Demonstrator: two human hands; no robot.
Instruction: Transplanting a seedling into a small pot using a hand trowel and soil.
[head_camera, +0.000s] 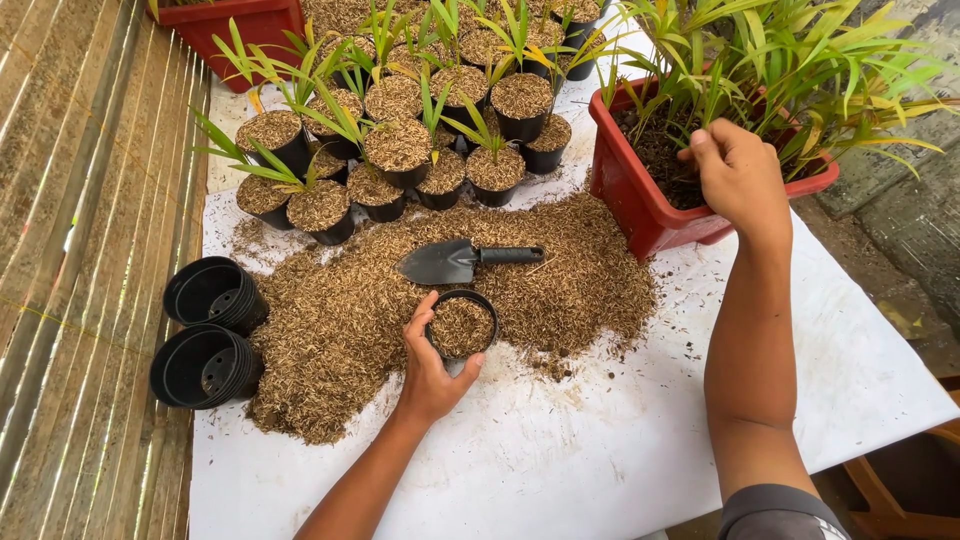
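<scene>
1. On the white sheet (600, 440), at the near edge of the husk pile (340, 320): small black pot (462, 326), upright, filled with husk almost to the rim.
2. Left hand (430, 370): fingers curled partway around the pot's left and near side, thumb tip on the near right rim; pot is gripped.
3. Right hand (738, 175): reaching into the red planter (640, 200), fingers bent down among the green stems (780, 70); fingertips hidden, so what they grip cannot be told.
4. Trowel (455, 261): dark blade and black handle, lying flat on the pile just beyond the pot, untouched.
5. Filled pots (400, 150): cluster at the far side of the sheet, each topped with husk, several with green seedlings.
6. Empty pots (210, 330): two black stacks lying on their sides at the sheet's left edge, openings toward the camera.
7. Second red planter (240, 25): far left corner, partly cut off.
</scene>
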